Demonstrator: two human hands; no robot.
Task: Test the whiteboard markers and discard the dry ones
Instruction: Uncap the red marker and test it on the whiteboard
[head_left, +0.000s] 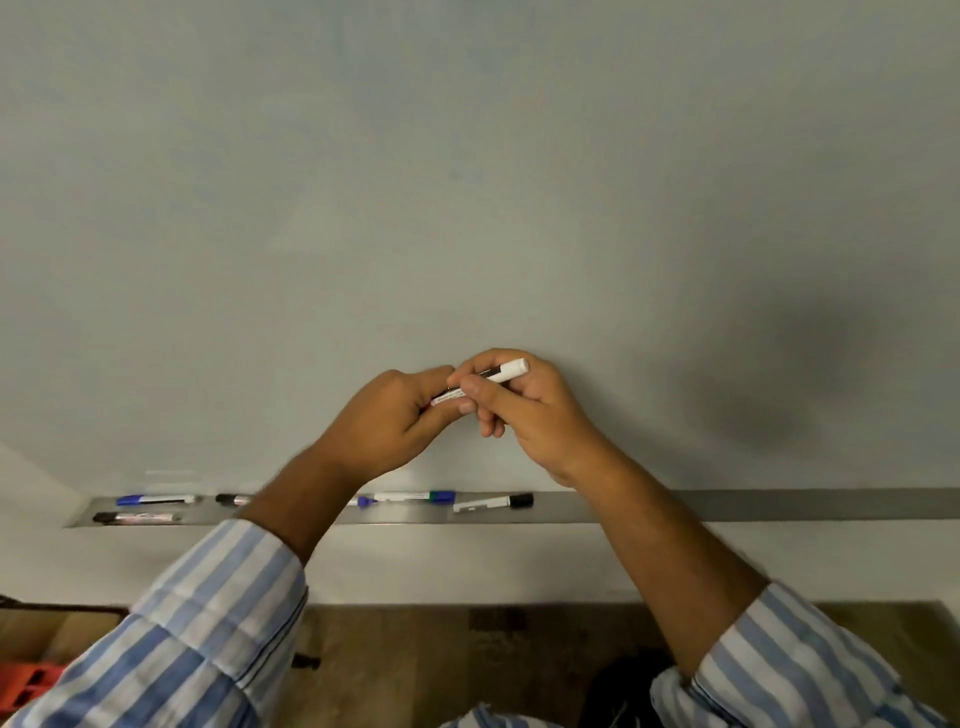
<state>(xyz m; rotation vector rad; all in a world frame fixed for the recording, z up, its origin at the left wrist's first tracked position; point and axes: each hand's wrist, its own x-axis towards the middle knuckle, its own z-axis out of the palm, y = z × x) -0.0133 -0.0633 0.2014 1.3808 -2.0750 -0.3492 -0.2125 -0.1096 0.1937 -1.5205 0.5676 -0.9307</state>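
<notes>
Left hand (392, 415) pinching one end, right hand (511, 400) gripping the barrel of a white marker (483, 382) held level before the whiteboard (467, 182), above the tray (675, 505). Best uncapped with a straight axial pull, barrel steadied, cap kept.

We saw the metal tray (727, 504) under the whiteboard carrying markers: a blue-capped one (156, 500) and a black-capped one (136, 517) at left, another (235, 499) partly hidden, possibly black, then a green-and-blue marker (415, 496) and a black-capped marker (493, 502).
</notes>
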